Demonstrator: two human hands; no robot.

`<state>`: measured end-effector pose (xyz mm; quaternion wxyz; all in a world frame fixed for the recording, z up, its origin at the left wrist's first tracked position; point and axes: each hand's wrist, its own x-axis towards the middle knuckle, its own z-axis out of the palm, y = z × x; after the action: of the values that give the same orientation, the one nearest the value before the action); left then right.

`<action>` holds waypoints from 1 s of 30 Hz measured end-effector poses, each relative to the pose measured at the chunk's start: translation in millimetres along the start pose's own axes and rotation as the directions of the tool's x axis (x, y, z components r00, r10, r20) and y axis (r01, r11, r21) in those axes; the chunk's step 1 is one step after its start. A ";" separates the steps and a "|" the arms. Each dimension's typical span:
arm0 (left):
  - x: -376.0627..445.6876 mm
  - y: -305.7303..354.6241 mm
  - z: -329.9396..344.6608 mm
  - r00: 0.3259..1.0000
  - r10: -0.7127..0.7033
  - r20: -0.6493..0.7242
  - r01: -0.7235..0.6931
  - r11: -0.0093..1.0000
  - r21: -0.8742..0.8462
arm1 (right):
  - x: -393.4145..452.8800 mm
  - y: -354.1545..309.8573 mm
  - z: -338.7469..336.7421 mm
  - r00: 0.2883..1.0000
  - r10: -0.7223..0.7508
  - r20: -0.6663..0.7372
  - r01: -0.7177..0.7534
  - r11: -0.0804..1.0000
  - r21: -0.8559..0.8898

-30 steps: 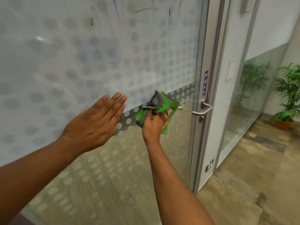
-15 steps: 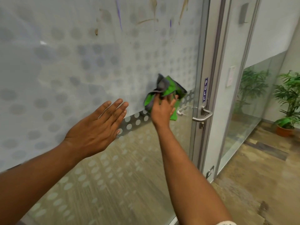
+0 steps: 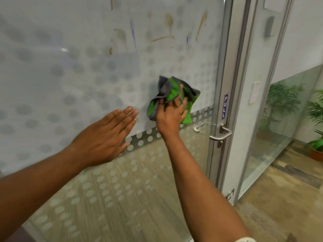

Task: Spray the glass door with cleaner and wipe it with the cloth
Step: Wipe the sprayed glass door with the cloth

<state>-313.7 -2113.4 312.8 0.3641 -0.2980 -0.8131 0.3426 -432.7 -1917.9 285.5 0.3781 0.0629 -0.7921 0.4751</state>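
Observation:
The glass door (image 3: 73, 70) fills the left and middle of the view, frosted with a dot pattern above and clear below. Brown and purple smears (image 3: 162, 30) mark the glass near the top. My right hand (image 3: 170, 117) presses a crumpled green and grey cloth (image 3: 174, 95) against the frosted glass, just left of the door frame. My left hand (image 3: 106, 137) is flat with fingers together, held at the glass to the left of the cloth and holding nothing. No spray bottle is in view.
A metal lever handle (image 3: 221, 135) and a blue PULL label (image 3: 225, 106) sit on the door's right edge. Beyond stands a fixed glass panel (image 3: 272, 119). Potted plants (image 3: 316, 130) stand at the far right on the wood-look floor.
My right hand has carried the cloth upward and a little right on the glass, from the dotted band onto the frosted area. My left hand has stayed roughly in place.

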 end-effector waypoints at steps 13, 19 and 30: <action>7.9 -51.6 -47.7 0.998 -0.024 -0.059 0.031 0.990 0.137 | -28.1 -25.0 -10.0 0.987 -0.133 0.087 0.133 0.991 0.002; 0.6 -84.9 -61.4 0.994 -0.094 -0.061 0.104 0.976 0.193 | 31.6 -2.9 -22.1 0.943 0.324 -0.079 -0.308 0.937 0.163; 15.1 -115.9 -83.0 0.979 -0.178 -0.099 0.198 0.951 0.239 | 12.6 -84.2 -11.3 0.958 -0.286 -0.033 0.286 0.958 0.021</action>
<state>-283.2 -2142.2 449.9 0.4604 -0.1842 -0.7741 0.3936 -396.9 -1951.1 356.1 0.4536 0.1747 -0.7628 0.4265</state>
